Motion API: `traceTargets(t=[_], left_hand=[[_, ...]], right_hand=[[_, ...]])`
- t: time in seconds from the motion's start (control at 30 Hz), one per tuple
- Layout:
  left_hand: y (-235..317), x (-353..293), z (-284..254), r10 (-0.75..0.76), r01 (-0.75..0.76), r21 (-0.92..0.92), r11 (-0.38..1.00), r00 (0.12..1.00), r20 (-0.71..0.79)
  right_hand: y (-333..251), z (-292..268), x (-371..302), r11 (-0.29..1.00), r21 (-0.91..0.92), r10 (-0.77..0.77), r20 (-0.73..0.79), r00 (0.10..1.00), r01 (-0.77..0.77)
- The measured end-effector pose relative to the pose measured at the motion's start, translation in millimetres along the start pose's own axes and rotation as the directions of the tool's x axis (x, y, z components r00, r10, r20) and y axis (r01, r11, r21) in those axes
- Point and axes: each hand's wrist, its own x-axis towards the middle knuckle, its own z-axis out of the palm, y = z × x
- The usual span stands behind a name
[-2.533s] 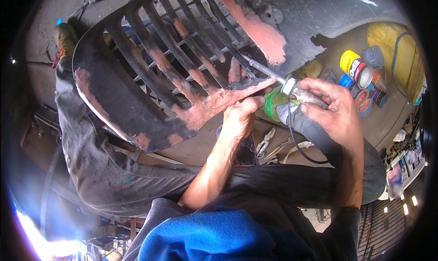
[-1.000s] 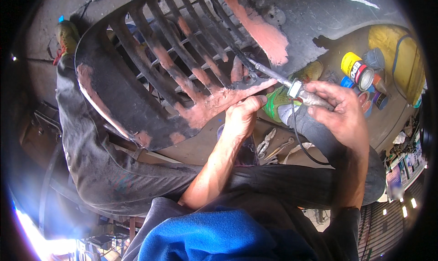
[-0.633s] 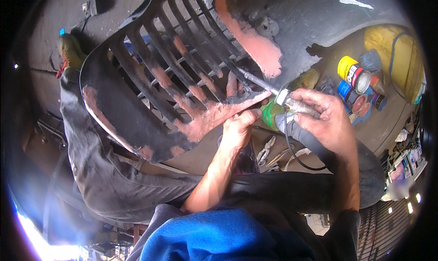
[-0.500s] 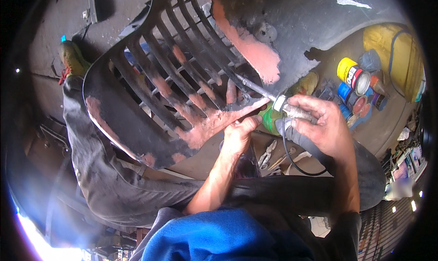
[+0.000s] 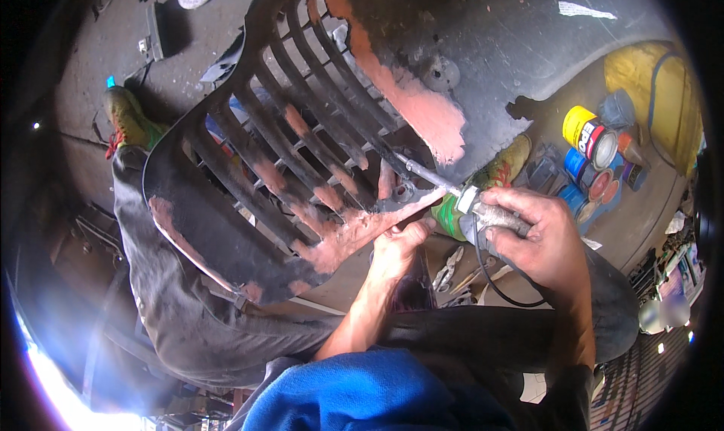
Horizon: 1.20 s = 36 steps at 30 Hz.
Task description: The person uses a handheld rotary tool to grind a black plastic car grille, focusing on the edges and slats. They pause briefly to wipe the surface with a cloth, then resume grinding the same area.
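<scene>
Black plastic, or something like it, makes up the big grille, with pink patches smeared over its bars and its near corner. It lies in front of the person, slanting up and away.

The left hand is mostly curled up. Its thumb and fingers pinch the grille's near edge, just beside the pink corner, maybe so the grille can't wobble. The right hand is to the right of the grille, half closed around the fat grip of a thin metal tool. Holding that end probably keeps the fingers away from the bare metal. The tool points back over the grille's right corner, but I can't tell if its tip touches a bar. A black cord hangs in a loop to the right of the grille, so it stays out of the way of the bars.

Pliers lie on the near side of the grille. Well to its right are a yellow can and a blue can. The yellow can has big pale letters on a dark band. The blue can's label is too small to read. Beyond the grille, a white scrap has tiny marks, too small to read.
</scene>
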Motion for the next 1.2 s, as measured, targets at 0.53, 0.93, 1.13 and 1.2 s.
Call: traceTargets(t=[0.53, 0.93, 1.13, 1.2], left_hand=[[3, -8, -14, -0.149, 0.148, 0.151, 0.977, 0.989, -0.004], [-7, -7, -27, -0.161, 0.153, 0.126, 0.980, 0.985, 0.055], [0, -3, -18, -0.103, 0.095, 0.119, 0.988, 0.992, 0.067], [-1, 1, -13, -0.026, 0.017, 0.097, 0.995, 0.996, 0.087]], right_hand=[[-2, -5, -2, 0.999, 0.040, 0.004, 0.005, 1.000, -0.004], [-4, -3, 3, 0.994, 0.091, 0.062, 0.030, 0.998, -0.064], [-6, 0, 5, 0.984, 0.137, 0.112, 0.046, 0.993, -0.118], [-4, 0, 5, 0.983, 0.150, 0.100, 0.047, 0.994, -0.106]])
